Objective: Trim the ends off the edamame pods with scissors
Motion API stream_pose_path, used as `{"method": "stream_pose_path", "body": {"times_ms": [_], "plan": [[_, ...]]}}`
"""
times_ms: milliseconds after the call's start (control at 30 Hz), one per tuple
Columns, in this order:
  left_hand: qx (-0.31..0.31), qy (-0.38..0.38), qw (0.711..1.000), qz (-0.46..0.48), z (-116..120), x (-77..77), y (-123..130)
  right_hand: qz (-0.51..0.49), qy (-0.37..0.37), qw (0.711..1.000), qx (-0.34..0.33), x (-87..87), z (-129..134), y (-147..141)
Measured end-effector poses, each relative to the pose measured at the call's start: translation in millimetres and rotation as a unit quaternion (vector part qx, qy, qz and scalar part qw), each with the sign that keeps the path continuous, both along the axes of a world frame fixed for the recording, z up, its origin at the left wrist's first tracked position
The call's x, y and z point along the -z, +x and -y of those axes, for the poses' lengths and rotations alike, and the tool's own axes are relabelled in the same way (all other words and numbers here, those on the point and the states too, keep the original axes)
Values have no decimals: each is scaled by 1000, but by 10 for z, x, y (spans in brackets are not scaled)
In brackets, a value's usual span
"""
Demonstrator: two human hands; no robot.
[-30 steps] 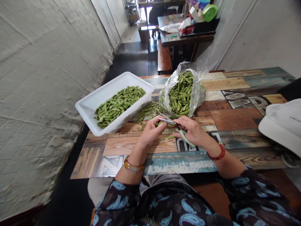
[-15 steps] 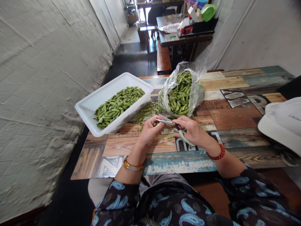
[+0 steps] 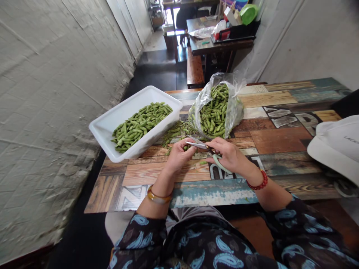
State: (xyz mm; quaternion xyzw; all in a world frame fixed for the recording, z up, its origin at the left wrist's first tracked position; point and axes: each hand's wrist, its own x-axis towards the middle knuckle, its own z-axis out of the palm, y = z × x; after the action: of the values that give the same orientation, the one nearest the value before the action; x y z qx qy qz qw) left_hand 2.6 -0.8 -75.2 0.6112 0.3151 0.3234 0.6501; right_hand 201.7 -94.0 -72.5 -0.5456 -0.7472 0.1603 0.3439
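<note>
My right hand (image 3: pixel 226 154) grips a pair of scissors (image 3: pixel 217 161) with pale green handles, its blades parted and pointing left. The blade tips reach the fingers of my left hand (image 3: pixel 181 154), which pinch a green soybean pod (image 3: pixel 185 148), mostly hidden by the fingers. Just beyond my hands, a clear plastic bag (image 3: pixel 237 112) stands with its mouth towards me, full of soybean pods (image 3: pixel 214 112). At the left, a white plastic tub (image 3: pixel 105 127) holds a heap of pods (image 3: pixel 141 125). Trimmed scraps (image 3: pixel 175 131) lie between tub and bag.
The tabletop (image 3: pixel 277 140) has a patchwork wood pattern. A white cap (image 3: pixel 336 145) is at the right edge. A rough white wall (image 3: pixel 56 93) runs along the left. Behind are a bench (image 3: pixel 195 69) and another table (image 3: pixel 196 46) with a black box of items.
Almost nothing differs. Both hands, the scissors and the pod stay in nearly the same place, and the view has shifted very slightly.
</note>
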Motion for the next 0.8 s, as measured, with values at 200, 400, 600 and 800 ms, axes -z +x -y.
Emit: {"method": "stream_pose_path", "body": {"times_ms": [200, 400, 600, 800], "plan": [[-3, 44, 999, -20, 3, -43, 0, -6, -2, 1000, -8, -2, -2, 0], [1, 57, 998, -28, 14, -80, -1, -22, 1, 1000, -22, 37, -15, 15], [3, 73, 997, -25, 4, -79, 3, -9, 6, 999, -30, 39, -4, 34], [0, 67, 997, -41, -13, -40, -1, 31, -12, 999, -19, 10, 11, 36]]}}
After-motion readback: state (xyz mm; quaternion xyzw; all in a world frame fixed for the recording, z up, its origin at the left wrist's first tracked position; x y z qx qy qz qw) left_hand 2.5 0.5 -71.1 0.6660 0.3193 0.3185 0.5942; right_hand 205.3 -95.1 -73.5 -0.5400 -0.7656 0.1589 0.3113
